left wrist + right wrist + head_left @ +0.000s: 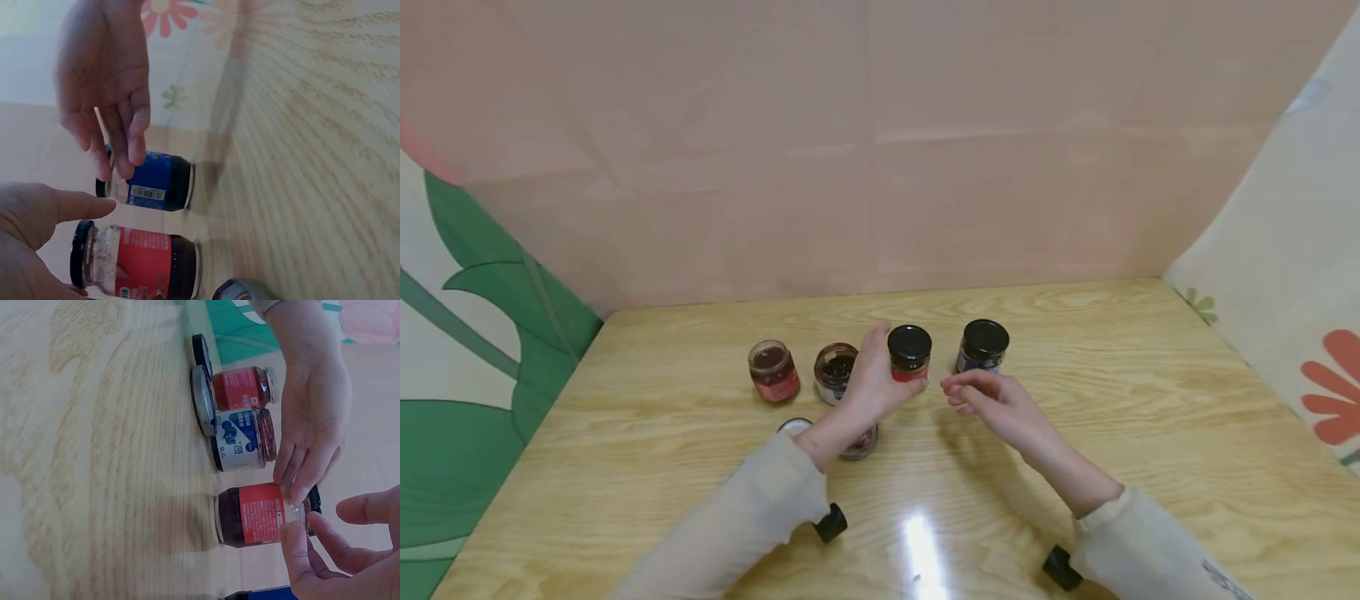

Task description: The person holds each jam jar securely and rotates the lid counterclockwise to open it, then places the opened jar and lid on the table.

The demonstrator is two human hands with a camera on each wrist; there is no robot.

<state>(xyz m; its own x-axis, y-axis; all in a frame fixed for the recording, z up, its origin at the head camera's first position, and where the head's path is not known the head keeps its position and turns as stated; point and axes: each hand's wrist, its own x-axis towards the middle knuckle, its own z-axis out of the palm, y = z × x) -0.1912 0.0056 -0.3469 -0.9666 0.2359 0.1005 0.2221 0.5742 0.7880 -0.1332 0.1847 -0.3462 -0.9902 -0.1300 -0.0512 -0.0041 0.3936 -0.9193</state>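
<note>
My left hand (868, 379) is spread beside a black-lidded jar with a red label (910, 357), its thumb in front of the jar. In the left wrist view, the thumb (87, 206) stays straight near the lid of this red-labelled jar (144, 262). My right hand (1000, 408), fingers loosely bent and holding nothing, is just in front of a black-lidded jar with a blue label (982, 343). The right wrist view has left-hand fingers (300, 478) overlapping the red jar's neck; whether they touch is unclear. Both lidded jars stand upright.
Left of my left hand stand two lidless jars, one red-labelled (773, 373) and one with dark contents (833, 371), partly covered by the hand. Two removed lids, a larger one (203, 400) and a smaller one (200, 350), lie before them. A pink backdrop (865, 208) rises behind the wooden table (1150, 400).
</note>
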